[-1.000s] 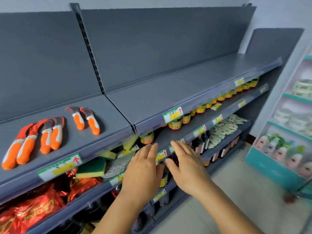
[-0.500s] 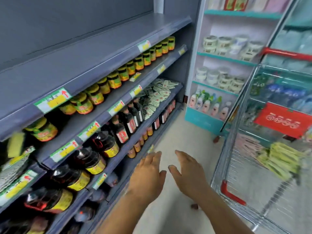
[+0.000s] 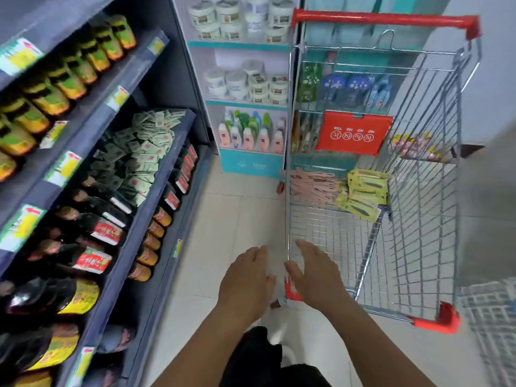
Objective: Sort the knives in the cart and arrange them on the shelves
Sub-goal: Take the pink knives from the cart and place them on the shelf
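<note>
Your left hand and right hand are both held out low in front of you, palms down, fingers straight and loosely spread, holding nothing. They hover side by side above the pale tiled floor, the right one in front of the near left corner of the wire shopping cart; whether it touches the wire is not clear.

Inside the cart, at the far end of its basket, lie the packaged knives: a heap of pinkish packs on the left and, just beside them on the right, yellow-green carded packs stacked on one another. A red plastic flap hangs above them, and the red handle bar runs across the far top.

On your left stands the grey shelf unit, holding yellow-labelled jars up high, small green sachets in the middle and dark sauce bottles lower down. Straight ahead, beyond the cart's left side, a teal display stand carries white tubs and toiletry bottles.
</note>
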The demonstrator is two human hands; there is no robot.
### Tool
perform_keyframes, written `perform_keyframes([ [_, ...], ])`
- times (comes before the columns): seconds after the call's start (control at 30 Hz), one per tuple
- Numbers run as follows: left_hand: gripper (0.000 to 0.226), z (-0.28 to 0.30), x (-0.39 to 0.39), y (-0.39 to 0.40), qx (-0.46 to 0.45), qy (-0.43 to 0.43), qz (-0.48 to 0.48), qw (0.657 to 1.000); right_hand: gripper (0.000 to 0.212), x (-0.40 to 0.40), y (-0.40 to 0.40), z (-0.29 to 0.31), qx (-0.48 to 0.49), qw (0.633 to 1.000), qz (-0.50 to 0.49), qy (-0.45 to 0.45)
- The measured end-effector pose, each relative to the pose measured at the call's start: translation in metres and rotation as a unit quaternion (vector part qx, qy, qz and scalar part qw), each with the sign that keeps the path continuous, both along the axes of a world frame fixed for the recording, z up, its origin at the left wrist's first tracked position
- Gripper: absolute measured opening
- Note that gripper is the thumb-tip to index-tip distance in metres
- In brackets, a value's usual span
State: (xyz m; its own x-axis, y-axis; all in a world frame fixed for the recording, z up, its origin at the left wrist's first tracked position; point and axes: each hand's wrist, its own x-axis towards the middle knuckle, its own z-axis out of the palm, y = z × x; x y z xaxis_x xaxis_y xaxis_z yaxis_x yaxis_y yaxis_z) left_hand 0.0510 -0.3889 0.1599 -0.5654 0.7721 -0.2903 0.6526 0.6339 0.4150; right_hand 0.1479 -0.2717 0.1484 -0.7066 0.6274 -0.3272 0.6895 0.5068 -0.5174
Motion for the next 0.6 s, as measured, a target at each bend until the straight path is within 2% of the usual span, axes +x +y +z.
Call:
perform_keyframes([
  [0.27, 0.06, -0.022, -0.028, 0.091, 0.008, -0.053, -0.094, 0.994, 0.054, -0.005, 0.062, -0.015, -0.012, 0.992, -0.117, -0.043],
  [0.6, 0.058, -0.043, -0.061, 0.193, 0.004, -0.052, -0.16, 0.986, 0.057, -0.039, 0.144, -0.032, -0.012, 0.983, -0.179, -0.032],
])
